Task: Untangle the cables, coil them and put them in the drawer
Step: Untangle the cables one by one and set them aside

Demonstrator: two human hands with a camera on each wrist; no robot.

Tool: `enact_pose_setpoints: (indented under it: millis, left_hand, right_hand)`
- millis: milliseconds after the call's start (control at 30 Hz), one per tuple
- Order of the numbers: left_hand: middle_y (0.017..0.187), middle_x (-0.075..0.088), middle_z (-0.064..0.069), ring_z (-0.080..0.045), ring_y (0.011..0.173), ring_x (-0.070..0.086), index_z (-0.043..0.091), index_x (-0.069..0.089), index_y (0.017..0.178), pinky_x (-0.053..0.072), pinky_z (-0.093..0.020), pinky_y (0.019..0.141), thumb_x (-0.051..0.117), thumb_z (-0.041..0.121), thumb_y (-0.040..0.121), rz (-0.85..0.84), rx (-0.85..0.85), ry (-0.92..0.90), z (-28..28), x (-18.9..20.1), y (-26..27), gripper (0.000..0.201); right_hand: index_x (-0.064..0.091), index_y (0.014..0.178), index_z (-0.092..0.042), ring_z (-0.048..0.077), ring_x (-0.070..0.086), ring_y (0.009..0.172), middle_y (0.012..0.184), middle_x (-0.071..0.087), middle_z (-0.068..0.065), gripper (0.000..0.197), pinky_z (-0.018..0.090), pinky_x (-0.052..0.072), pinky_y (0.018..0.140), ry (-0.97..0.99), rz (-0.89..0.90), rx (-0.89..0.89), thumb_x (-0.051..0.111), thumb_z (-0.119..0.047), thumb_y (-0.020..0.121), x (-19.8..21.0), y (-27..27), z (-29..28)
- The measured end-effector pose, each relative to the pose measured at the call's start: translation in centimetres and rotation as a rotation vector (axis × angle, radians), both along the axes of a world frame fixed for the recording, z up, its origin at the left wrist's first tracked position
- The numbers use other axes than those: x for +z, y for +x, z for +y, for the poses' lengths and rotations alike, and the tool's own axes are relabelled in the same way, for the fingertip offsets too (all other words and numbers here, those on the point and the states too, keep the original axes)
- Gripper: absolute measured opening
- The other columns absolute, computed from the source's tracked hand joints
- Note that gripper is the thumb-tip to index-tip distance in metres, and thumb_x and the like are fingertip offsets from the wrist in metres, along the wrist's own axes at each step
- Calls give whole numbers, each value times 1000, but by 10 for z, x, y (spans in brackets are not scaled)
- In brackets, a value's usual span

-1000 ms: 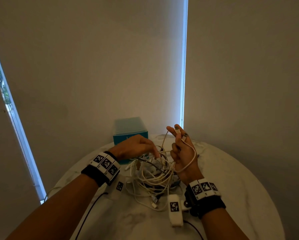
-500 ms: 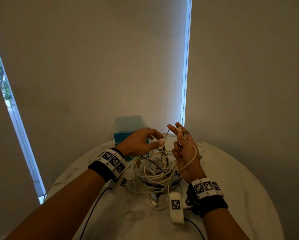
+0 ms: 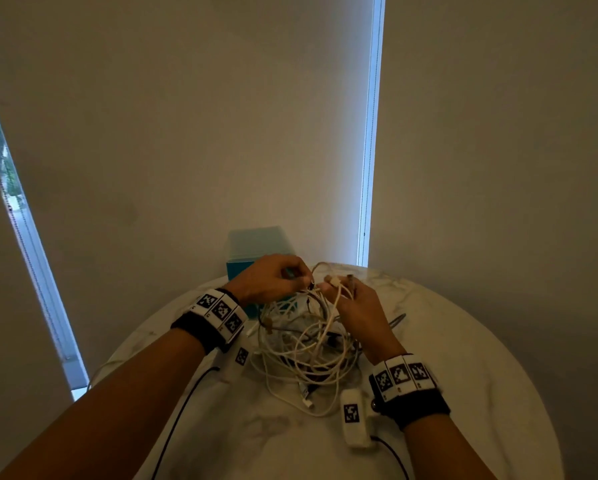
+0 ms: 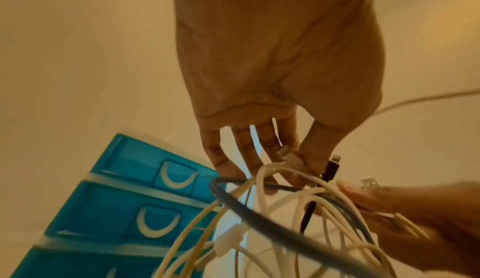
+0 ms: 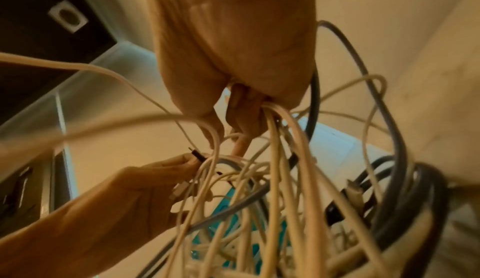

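Observation:
A tangle of white, grey and black cables [image 3: 304, 344] lies on the round marble table [image 3: 463, 375]. My left hand [image 3: 273, 278] is raised over it and pinches a white connector [image 4: 292, 157] next to a black plug [image 4: 331, 169]. My right hand [image 3: 356, 303] grips a bundle of white cables [image 5: 280, 130] lifted out of the tangle, with connector ends [image 3: 335, 280] sticking up at its fingertips. The blue drawer unit [image 3: 252, 251] stands behind the left hand, and its drawers [image 4: 109, 210] look closed.
Window blinds hang right behind the table, with bright gaps at the left and centre. A grey cable end [image 3: 396, 320] pokes out to the right of the tangle. Black leads run from both wrist bands towards me.
The right hand has dropped and curled round the cables it held with fingers stretched up. The left hand has moved right and taken hold of a connector beside the right fingertips.

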State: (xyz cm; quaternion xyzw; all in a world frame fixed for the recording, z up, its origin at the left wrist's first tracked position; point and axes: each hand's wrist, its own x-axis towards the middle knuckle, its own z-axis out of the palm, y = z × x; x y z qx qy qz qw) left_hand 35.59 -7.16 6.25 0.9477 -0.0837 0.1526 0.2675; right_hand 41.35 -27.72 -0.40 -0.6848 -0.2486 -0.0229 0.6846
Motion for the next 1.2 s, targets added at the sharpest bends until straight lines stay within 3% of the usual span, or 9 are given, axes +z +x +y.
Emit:
enact_pose_setpoints:
  millis: [133, 333, 433, 500, 600, 733, 867, 1000, 1200]
  left_hand:
    - [101, 78, 10, -7, 94, 71, 22, 78, 106, 55, -30, 88, 67, 43, 103, 29, 8, -18, 5, -1, 3, 24]
    - [80, 68, 11, 0, 72, 60, 17, 73, 89, 42, -21, 69, 64, 52, 102, -18, 80, -86, -3, -9, 11, 39]
    - [90, 74, 8, -4, 82, 68, 19, 74, 98, 49, -24, 77, 63, 56, 101, 22, 54, -135, 1, -13, 15, 39]
    - [107, 77, 7, -8, 97, 73, 27, 74, 114, 56, -29, 88, 63, 63, 98, 111, 2, -198, 3, -13, 13, 40]
    - [116, 75, 9, 9, 89, 66, 30, 71, 119, 50, -21, 82, 70, 53, 98, 186, -67, -146, 7, -10, 5, 32]
    - [119, 74, 9, 14, 91, 65, 19, 71, 118, 46, -23, 92, 69, 39, 102, 180, -84, -181, 10, -12, 3, 25]
    - [120, 75, 7, -4, 114, 70, 18, 68, 121, 51, -35, 110, 60, 34, 108, 185, -65, -254, 9, -14, 5, 22]
    - [130, 72, 4, -16, 127, 65, 29, 67, 127, 48, -39, 116, 66, 39, 100, 291, -83, -260, 10, -15, 7, 29]
    - [105, 78, 8, -14, 107, 71, 27, 78, 106, 52, -42, 111, 72, 24, 101, 214, -37, -358, 14, -15, 4, 9]
  right_hand:
    - [79, 104, -18, 10, 75, 89, 95, 81, -3, 20, 20, 54, 77, -88, -34, 115, 79, -36, 95, 3, -2, -6]
    - [77, 106, -14, 17, 77, 92, 97, 81, 2, 19, 32, 61, 85, -80, -69, 125, 84, -24, 92, -6, 6, -5]
    - [76, 109, -16, 10, 77, 89, 95, 81, 0, 23, 23, 59, 79, -39, -68, 54, 86, -25, 90, -9, 7, -5]
    - [77, 112, -17, 10, 77, 91, 99, 82, -2, 29, 28, 61, 83, -35, -47, 11, 88, -26, 88, -10, 8, -5]
    - [76, 117, -19, 12, 77, 98, 105, 82, -3, 35, 33, 61, 87, -14, -14, 13, 89, -26, 85, -10, 9, -4]
    - [72, 106, -4, 7, 70, 67, 95, 76, 8, 13, 21, 54, 61, 112, 189, 69, 73, -12, 97, 1, 5, -5]
    - [67, 94, -4, 2, 54, 41, 69, 58, 0, 13, 17, 42, 41, 211, 333, 129, 58, -5, 104, 4, 3, -7]
    - [66, 90, -6, 8, 33, 41, 68, 56, 3, 14, 20, 27, 37, 387, 515, 133, 64, -14, 101, 0, 9, -10]
    - [66, 105, -7, 12, 34, 47, 69, 48, 5, 12, 26, 26, 42, 338, 557, -38, 66, -13, 95, -1, 10, -7]
